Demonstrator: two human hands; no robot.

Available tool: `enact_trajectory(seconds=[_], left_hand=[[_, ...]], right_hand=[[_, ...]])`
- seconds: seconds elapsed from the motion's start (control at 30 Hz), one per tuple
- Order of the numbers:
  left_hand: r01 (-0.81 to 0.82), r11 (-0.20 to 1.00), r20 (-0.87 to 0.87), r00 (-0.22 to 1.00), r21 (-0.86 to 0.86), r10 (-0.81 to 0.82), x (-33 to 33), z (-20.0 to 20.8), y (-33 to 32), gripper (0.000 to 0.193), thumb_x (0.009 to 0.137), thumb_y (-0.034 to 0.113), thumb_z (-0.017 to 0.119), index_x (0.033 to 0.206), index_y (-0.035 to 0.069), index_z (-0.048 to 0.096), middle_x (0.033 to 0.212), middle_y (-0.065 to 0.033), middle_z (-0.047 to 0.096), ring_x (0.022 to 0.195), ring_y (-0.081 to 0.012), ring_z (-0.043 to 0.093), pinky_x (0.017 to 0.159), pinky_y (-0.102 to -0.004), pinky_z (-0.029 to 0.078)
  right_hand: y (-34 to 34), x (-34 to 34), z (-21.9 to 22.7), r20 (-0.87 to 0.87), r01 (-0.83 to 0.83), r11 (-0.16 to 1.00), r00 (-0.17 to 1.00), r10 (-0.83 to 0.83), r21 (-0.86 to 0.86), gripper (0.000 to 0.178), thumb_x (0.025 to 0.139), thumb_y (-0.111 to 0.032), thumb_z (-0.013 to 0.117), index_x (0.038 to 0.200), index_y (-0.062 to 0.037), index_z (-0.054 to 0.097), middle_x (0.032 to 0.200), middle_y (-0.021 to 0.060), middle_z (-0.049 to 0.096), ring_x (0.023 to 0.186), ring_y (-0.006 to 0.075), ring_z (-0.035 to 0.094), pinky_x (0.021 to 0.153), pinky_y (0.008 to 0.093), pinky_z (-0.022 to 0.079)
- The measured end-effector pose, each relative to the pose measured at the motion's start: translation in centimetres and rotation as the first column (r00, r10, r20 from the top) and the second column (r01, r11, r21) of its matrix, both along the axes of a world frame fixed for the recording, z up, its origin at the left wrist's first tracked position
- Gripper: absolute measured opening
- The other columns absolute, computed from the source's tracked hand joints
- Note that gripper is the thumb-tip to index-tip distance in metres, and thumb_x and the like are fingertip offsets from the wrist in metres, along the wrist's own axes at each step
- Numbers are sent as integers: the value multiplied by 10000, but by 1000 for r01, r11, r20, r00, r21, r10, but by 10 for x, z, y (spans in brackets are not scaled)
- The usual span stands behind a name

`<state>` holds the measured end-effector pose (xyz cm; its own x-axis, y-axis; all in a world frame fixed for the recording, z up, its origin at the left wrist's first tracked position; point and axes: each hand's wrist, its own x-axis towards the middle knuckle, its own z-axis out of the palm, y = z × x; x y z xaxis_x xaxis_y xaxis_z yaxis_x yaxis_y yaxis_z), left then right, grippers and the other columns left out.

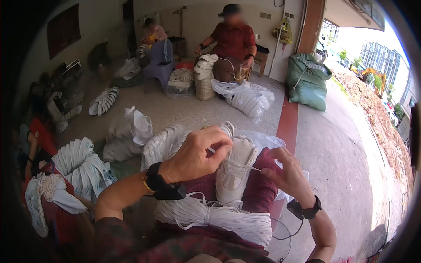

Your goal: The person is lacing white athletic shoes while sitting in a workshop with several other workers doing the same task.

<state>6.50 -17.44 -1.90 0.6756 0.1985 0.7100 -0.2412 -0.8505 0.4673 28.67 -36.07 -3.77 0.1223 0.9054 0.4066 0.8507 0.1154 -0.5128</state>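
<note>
A white shoe stands between my knees, its toe toward me. Above it, a thin white shoelace stretches between my two hands. My left hand is closed, pinching the lace over the shoe's left side. At the right, my right hand grips the lace's other stretch between thumb and fingers, its fingertips partly hidden. Across my lap lies a bundle of white shoelaces, tied at its middle. Both my wrists wear black straps with small devices.
Stacked white shoe parts lie at the left, near another person's arm. A bagged stack sits ahead, before a seated person in dark red. A green sack leans by the doorway. A cable hangs by my right wrist.
</note>
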Motion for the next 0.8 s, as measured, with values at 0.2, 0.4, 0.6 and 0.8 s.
enact_trajectory(seconds=[0.2,0.4,0.6,0.8], left_hand=[[-7,993,-275,961,122,40,20,-78,34,285,737,-76,618,1007,13,588,1060,-144,600,998,-314,630,877,-389,507],[104,956,-258,966,276,-30,32,-93,57,320,766,-58,664,1041,38,532,1033,-136,540,915,-334,633,722,-413,532],[92,731,-206,976,676,68,11,-93,91,163,882,127,701,1025,85,635,746,-56,523,608,-226,596,532,-358,501],[-129,621,-112,936,773,334,-55,-73,146,187,874,126,680,1059,143,655,788,-53,552,639,-225,627,554,-348,513]], right_hand=[[19,-1,-60,110,-72,991,990,84,-111,305,836,-72,706,1060,16,518,992,204,610,957,401,625,806,469,490],[30,12,-56,144,-106,994,983,110,-32,118,976,-106,571,1007,8,569,885,185,629,772,382,642,665,456,507],[27,35,-72,345,-146,989,928,143,-17,114,978,-135,585,991,-21,576,801,138,629,670,349,636,573,442,496],[-23,85,-64,379,24,999,925,-13,-25,76,970,-114,597,947,-47,568,765,109,620,634,332,630,565,418,504]])
